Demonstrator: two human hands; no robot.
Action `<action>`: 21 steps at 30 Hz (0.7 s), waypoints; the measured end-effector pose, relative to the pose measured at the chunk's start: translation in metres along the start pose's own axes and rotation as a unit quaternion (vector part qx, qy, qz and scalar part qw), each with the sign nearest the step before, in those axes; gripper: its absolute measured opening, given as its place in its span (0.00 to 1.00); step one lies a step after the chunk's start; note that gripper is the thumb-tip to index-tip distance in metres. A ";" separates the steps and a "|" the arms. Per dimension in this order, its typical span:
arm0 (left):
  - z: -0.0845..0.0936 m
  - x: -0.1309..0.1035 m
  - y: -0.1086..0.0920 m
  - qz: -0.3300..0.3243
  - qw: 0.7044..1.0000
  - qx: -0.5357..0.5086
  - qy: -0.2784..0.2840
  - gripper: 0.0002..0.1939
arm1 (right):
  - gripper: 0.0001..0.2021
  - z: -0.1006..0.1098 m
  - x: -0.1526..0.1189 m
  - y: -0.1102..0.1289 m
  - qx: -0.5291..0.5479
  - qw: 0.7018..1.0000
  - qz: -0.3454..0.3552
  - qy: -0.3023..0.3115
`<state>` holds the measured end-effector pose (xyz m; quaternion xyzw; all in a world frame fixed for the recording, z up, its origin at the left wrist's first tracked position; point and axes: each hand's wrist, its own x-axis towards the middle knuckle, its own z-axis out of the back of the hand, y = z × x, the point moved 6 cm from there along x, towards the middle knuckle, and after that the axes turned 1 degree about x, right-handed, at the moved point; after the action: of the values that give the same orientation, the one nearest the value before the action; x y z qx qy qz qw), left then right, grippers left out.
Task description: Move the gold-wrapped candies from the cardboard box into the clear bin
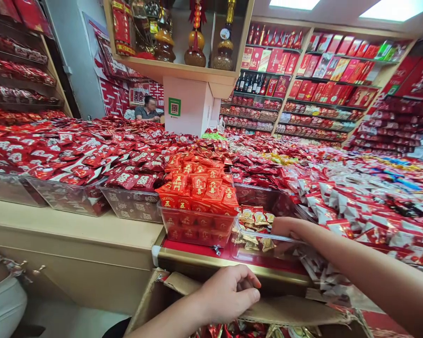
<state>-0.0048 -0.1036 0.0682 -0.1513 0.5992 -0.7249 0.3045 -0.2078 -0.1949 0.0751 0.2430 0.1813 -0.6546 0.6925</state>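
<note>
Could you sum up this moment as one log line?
left hand: on cardboard box flap | right hand: on clear bin of gold candies | red candy bin beside
</note>
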 end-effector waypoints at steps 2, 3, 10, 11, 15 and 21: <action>0.000 0.001 0.000 -0.001 1.000 0.002 0.000 0.11 | 0.13 -0.003 -0.001 0.003 0.000 1.000 -0.014 0.013; -0.001 0.001 0.001 -0.002 1.000 0.004 0.000 0.11 | 0.13 -0.004 -0.001 0.005 0.001 1.000 -0.024 0.016; -0.001 0.001 0.001 0.007 1.000 0.010 0.000 0.12 | 0.10 -0.004 0.004 0.011 -0.013 0.996 -0.090 0.005; 0.000 0.001 0.001 0.009 1.000 0.012 0.000 0.11 | 0.10 -0.003 0.004 0.012 -0.020 0.995 -0.093 -0.005; 0.000 0.001 -0.001 0.005 1.000 0.012 0.000 0.11 | 0.08 0.001 0.002 0.018 -0.037 0.995 -0.092 -0.025; -0.002 0.002 0.002 0.008 1.000 0.003 0.002 0.11 | 0.09 0.007 -0.005 0.029 -0.027 0.995 -0.086 -0.047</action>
<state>-0.0071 -0.1034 0.0652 -0.1445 0.5987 -0.7244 0.3098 -0.1799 -0.1939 0.0866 0.1771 0.1866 -0.7172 0.6476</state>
